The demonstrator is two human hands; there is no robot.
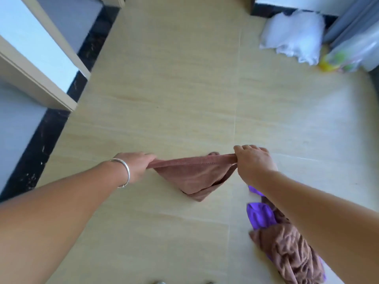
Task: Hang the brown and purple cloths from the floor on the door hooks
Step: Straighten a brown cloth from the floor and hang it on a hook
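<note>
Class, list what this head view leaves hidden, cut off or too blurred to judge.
- Door hooks: none in the head view.
- Purple cloth: mostly covered by the right arm and the brown heap.
- Items by the white bag: blurred.
- Shapes at the bottom edge: cut off.

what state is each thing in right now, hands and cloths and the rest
left hand: pinches one end of the held brown cloth's top edge
right hand: grips the other end
held brown cloth: stretched taut between both hands, sagging to a point
purple cloth: crumpled on the floor
second brown cloth: bunched on the floor, over the purple cloth
white bag: slumped on the floor
</note>
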